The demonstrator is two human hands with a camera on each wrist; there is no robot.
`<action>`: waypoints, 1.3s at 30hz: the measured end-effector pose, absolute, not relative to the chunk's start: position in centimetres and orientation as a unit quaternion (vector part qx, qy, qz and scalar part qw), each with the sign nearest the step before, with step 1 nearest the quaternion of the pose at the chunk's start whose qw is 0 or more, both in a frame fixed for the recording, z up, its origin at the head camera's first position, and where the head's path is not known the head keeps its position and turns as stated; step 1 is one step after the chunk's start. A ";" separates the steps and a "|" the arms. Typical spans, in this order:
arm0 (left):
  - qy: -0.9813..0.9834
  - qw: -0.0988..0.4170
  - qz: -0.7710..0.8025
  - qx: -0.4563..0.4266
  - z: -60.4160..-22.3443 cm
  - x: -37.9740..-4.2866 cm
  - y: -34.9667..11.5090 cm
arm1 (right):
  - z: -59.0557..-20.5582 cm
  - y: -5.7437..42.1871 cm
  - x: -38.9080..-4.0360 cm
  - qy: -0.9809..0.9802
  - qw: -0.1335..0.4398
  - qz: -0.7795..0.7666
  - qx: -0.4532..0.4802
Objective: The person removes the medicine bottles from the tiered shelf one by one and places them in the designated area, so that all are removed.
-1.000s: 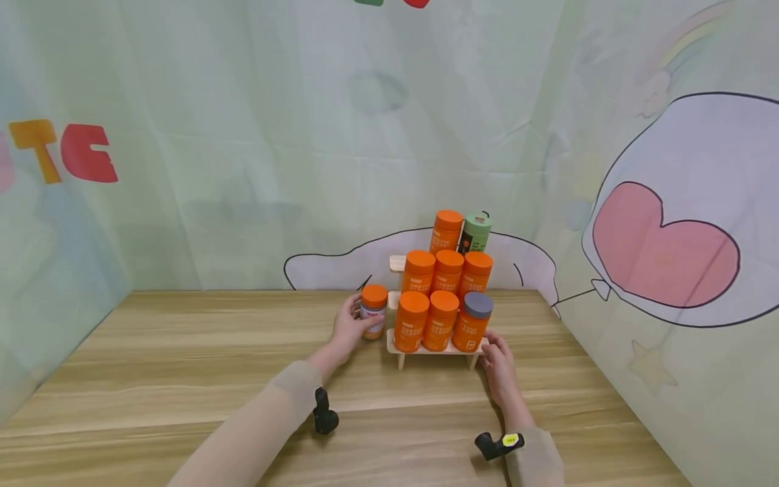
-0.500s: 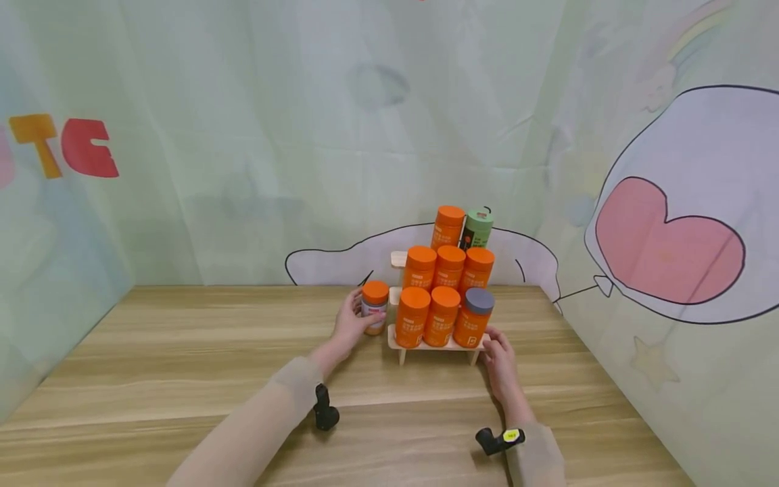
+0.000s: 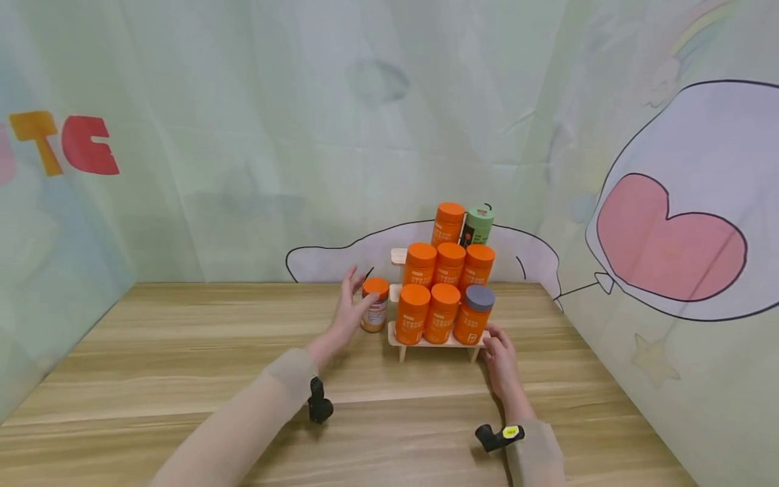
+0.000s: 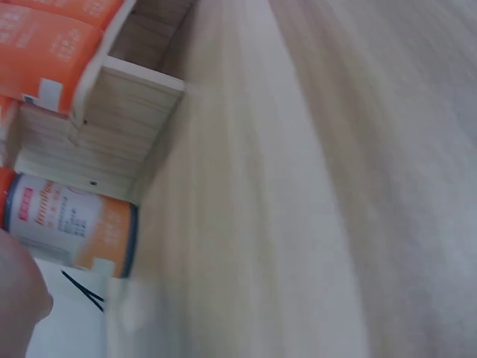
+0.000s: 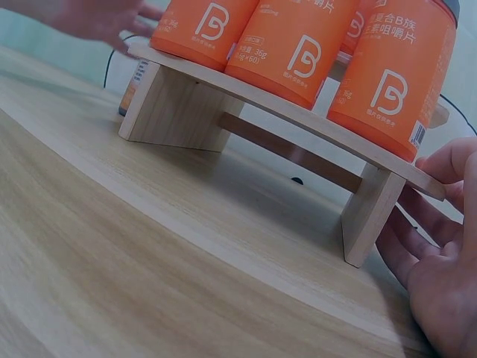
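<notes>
My left hand [image 3: 345, 318] has its fingers spread beside a small bottle [image 3: 374, 316] with an orange cap and a pale label. That bottle stands upright on the table, left of a tiered wooden rack [image 3: 398, 256]. In the left wrist view the label of the bottle [image 4: 63, 220] shows, with part of the hand [image 4: 19, 291] at the edge. My right hand [image 3: 502, 362] grips the right end of the rack's lowest shelf. In the right wrist view, thumb and fingers of the right hand [image 5: 447, 246] meet around the board's end.
Several orange bottles [image 3: 414, 314] fill the rack's tiers. One on the lowest tier has a grey cap [image 3: 479, 297]; a green bottle [image 3: 477, 226] stands on top. The wood-grain table [image 3: 213, 338] ends at a printed cloth backdrop [image 3: 243, 149] behind and at the right.
My left fingers have opened and drawn slightly left off the small bottle, which stays in place. My right hand keeps its grip on the rack. The head view has tilted slightly.
</notes>
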State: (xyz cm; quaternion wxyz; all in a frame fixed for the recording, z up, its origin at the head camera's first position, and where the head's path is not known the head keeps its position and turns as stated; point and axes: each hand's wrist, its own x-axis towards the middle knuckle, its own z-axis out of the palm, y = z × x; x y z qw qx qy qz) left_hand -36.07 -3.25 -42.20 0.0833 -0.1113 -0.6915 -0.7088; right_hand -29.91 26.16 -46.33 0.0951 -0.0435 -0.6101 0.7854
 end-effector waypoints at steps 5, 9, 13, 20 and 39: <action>-0.683 0.127 -0.710 -0.114 -40.7 -36.3 -2.9 | -46.4 26.2 -30.0 -0.617 0.098 0.780 -0.041; -0.690 0.170 -0.695 -0.106 -39.4 -36.6 -2.5 | -46.6 26.2 -30.1 -0.617 0.103 0.779 -0.043; -0.692 0.205 -0.685 -0.105 -37.9 -37.2 -2.0 | -46.6 26.3 -30.3 -0.618 0.105 0.778 -0.047; -0.690 0.215 -0.679 -0.130 -34.7 -38.3 -0.5 | -46.5 26.5 -30.1 -0.630 0.098 0.768 -0.051; -0.720 0.102 -0.651 -0.220 -29.2 -41.2 3.6 | -46.4 26.3 -29.8 -0.633 0.091 0.767 -0.060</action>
